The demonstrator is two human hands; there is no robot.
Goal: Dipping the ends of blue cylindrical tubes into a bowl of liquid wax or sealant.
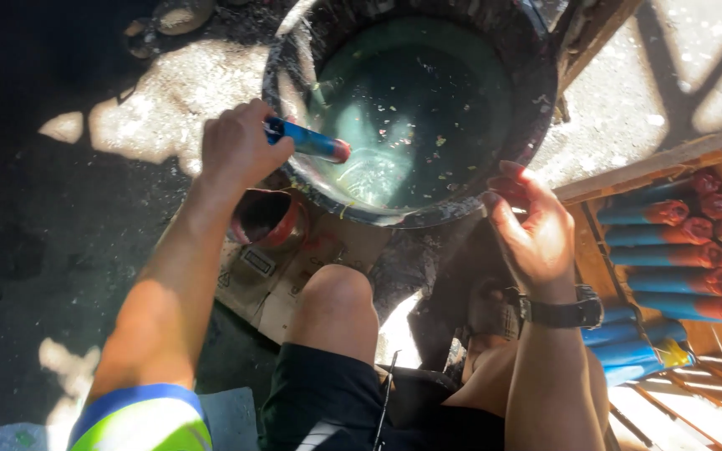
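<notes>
Fingers (254, 125) of my left hand (234, 146) are wrapped tight around a blue tube (307, 139) with a red tip; the tube points right, its red end over the near-left rim of the tub (536, 100). I log the tube as held just above the liquid (411, 117), which looks dark green with pale flecks; whether the tip touches it I cannot tell. My right hand (536, 234) hangs beside the tub's near-right rim, fingers spread and loosely curled, holding nothing, fingertips stained red. A black wristwatch (560, 312) sits on that wrist. A small red-stained cup (262, 217) stands on flattened cardboard (252, 280) on the ground, just near of the left hand. On the right, a wooden crate (595, 250) holds a row of blue tubes with red ends (678, 250). More blue tubes (628, 347) lie near my right forearm. My bare knee (338, 296) is in the middle.
</notes>
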